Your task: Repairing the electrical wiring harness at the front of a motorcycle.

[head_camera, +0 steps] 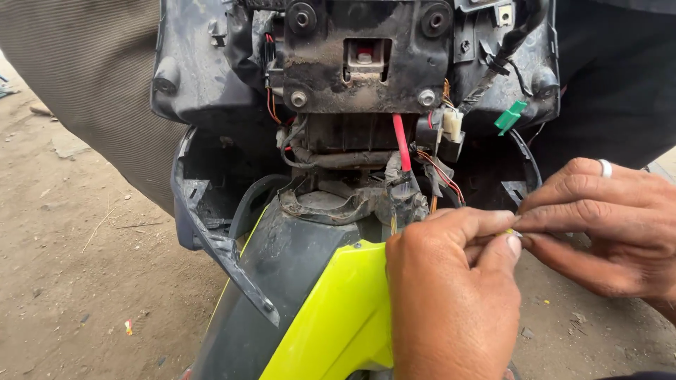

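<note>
Left hand (451,295) and right hand (605,225) pinched small yellowish wire end (512,233) between fingertips, just right of exposed scooter wiring (422,176). Judged mid-splice step. Next move called for steady, fine finger work near green connector (510,117).

Scooter front end opened up, both hands down at the lower right

The mounting bracket (362,56) sits top centre with the wiring harness (429,165) hanging just below it, connector plug (510,117) off to its right. Front fender (331,309) is underneath, at the bottom. Left hand (451,295) and right hand (605,225) meet fingertip to fingertip right of the harness, above the dirt ground (70,281).
</note>
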